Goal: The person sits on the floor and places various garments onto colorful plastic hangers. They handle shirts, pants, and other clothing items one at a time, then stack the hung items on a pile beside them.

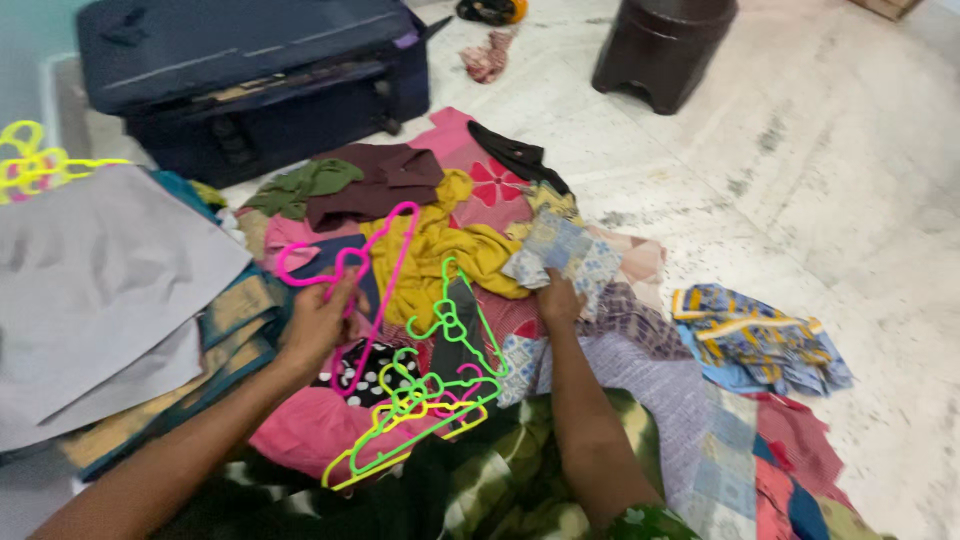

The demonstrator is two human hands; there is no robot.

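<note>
Two hands at work over a heap of soft, crumpled clothes on the stone floor.

My left hand (pixel 318 322) grips a thin pink plastic hanger (pixel 352 272), hook toward the left, its long axis slanting up to the right. My right hand (pixel 558 298) clenches a blue patterned cloth (pixel 562 250). Between them, green and yellow hangers (pixel 430 400) lie tangled near the pile's front edge, before a dark blue suitcase (pixel 250 80).

Left hand (pixel 318 322) grips pink hanger (pixel 375 262); right hand (pixel 557 298) grips patterned blue cloth (pixel 562 250) above clothes pile (pixel 440 240)
</note>
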